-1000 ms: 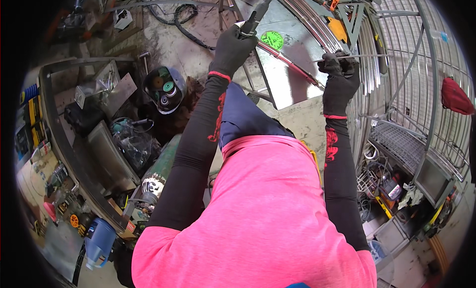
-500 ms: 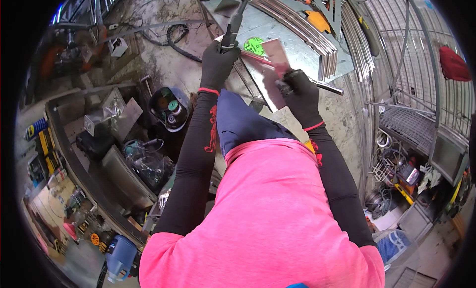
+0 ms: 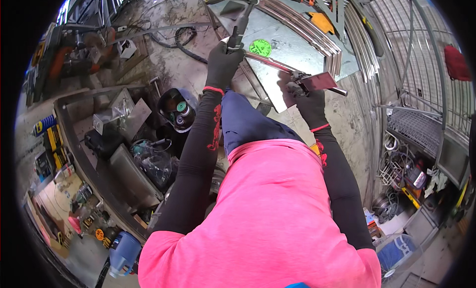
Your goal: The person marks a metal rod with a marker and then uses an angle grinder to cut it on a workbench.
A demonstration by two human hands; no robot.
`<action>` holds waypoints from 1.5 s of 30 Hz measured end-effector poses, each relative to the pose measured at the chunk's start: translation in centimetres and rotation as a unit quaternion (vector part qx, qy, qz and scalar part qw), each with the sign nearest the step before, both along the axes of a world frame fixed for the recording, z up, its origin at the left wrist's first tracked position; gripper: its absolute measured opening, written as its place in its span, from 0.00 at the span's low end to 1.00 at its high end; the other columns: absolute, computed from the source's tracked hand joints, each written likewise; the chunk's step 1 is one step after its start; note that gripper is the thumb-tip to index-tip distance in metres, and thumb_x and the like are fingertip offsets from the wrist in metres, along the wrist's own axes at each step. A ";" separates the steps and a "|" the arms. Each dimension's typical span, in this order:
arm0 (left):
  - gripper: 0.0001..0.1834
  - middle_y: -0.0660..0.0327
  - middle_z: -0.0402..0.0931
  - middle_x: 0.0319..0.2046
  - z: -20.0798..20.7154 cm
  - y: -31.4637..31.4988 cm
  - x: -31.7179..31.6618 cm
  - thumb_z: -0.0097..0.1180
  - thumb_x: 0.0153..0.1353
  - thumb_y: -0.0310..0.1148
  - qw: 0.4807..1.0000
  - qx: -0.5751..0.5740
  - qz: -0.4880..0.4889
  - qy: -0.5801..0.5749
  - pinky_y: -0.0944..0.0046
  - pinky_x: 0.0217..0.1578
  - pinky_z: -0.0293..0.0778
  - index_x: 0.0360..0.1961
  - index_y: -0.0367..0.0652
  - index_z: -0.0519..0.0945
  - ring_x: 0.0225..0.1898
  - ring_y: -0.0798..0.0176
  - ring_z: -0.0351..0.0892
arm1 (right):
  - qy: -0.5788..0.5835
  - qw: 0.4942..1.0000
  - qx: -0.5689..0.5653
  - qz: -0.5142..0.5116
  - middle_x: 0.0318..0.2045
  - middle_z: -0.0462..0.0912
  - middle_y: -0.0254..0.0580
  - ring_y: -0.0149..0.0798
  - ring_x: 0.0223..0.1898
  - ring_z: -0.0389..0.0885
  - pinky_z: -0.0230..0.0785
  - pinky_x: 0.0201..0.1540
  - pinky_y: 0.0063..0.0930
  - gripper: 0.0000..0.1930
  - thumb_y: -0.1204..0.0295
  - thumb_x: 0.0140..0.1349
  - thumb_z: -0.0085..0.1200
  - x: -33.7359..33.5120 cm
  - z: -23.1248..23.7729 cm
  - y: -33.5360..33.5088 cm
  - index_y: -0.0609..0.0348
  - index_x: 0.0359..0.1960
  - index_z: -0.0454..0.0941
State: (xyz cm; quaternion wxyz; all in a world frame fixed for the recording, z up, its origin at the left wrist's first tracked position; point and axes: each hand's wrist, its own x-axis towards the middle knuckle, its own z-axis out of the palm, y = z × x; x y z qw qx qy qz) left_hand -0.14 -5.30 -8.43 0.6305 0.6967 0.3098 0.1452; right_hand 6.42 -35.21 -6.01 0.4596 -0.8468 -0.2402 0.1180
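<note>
My left hand [image 3: 224,64], in a black glove, is closed around the lower end of a long black-handled tool [image 3: 240,27] that points away from me over the table edge. My right hand [image 3: 308,97], also gloved in black, grips a flat, shiny reddish-brown rectangular plate [image 3: 321,81]. That plate now lies nearly level above the fingers. Between the hands, a long reddish metal bar [image 3: 272,63] runs slanting along the near edge of the metal tabletop [image 3: 292,45]. Its dark end shows past the plate. Fingertips of both hands are partly hidden.
On the tabletop lie a round green disc [image 3: 260,48], stacked metal strips [image 3: 302,30] and a yellow piece [image 3: 322,23]. A black cable [image 3: 186,47] loops on the floor at left. A welding helmet [image 3: 177,109] holding discs sits beside an open box [image 3: 74,97].
My right hand has shifted slightly right and turned, swinging the plate from upright to nearly level. My left hand keeps its grip on the black-handled tool. The whole view has shifted slightly.
</note>
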 end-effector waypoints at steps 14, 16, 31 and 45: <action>0.22 0.59 0.90 0.36 0.9 -0.1 -0.5 0.70 0.63 0.37 0.999 0.041 -0.010 0.000 0.63 0.40 0.80 0.55 0.35 0.88 0.35 0.68 0.85 | 0.166 0.979 0.109 -0.047 0.51 0.93 0.39 0.29 0.51 0.89 0.81 0.56 0.27 0.13 0.77 0.73 0.69 4.0 1.3 2.1 0.65 0.56 0.90; 0.23 0.57 0.90 0.36 1.0 0.0 -0.5 0.70 0.63 0.38 0.998 0.064 -0.010 0.005 0.61 0.41 0.80 0.55 0.36 0.88 0.35 0.67 0.86 | 0.181 0.977 0.107 -0.041 0.52 0.92 0.40 0.29 0.52 0.88 0.82 0.56 0.26 0.15 0.76 0.73 0.69 4.2 1.3 2.6 0.67 0.59 0.88; 0.25 0.54 0.90 0.35 -0.6 0.3 0.2 0.69 0.62 0.39 0.992 0.118 -0.010 0.038 0.58 0.42 0.81 0.59 0.38 0.87 0.36 0.63 0.88 | 0.022 0.998 0.019 0.049 0.54 0.92 0.41 0.33 0.51 0.91 0.82 0.60 0.30 0.21 0.77 0.73 0.69 4.4 0.0 2.9 0.65 0.66 0.83; 0.25 0.55 0.89 0.44 -0.6 -1.2 -0.9 0.72 0.65 0.35 0.987 0.144 0.026 -0.061 0.60 0.47 0.82 0.62 0.39 0.85 0.42 0.62 0.90 | 0.174 0.978 0.113 0.010 0.52 0.92 0.44 0.31 0.44 0.92 0.82 0.46 0.27 0.18 0.76 0.80 0.60 5.2 2.2 4.0 0.64 0.67 0.81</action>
